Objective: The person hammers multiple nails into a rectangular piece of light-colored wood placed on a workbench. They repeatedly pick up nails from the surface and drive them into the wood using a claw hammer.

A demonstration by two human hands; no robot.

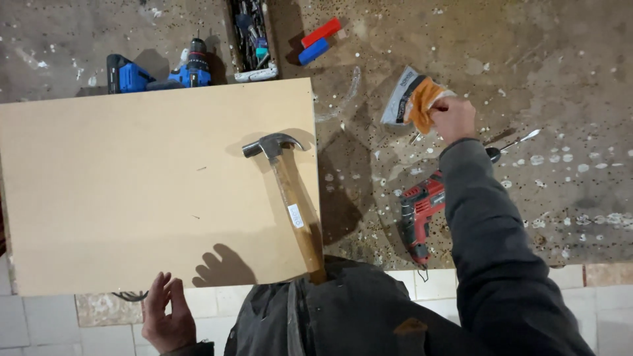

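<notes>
My right hand (pixel 452 118) reaches out over the floor and is closed on an orange and grey work glove (pixel 413 100). Down at the near edge of a large tan board (pixel 132 184), my left hand (pixel 166 315) hovers with fingers loosely apart and nothing in it. A claw hammer (pixel 287 198) with a wooden handle lies on the board's right side, its handle end tucked against my dark jacket. Just under my right sleeve sits a red power drill (pixel 419 221).
A blue cordless drill (pixel 161 72) lies beyond the board's far edge. A tray of bits (pixel 252 39) stands at the top. Red and blue blocks (pixel 318 41) lie nearby. A screwdriver (pixel 514 144) rests right of my sleeve. The floor is speckled concrete, with pale tiles near me.
</notes>
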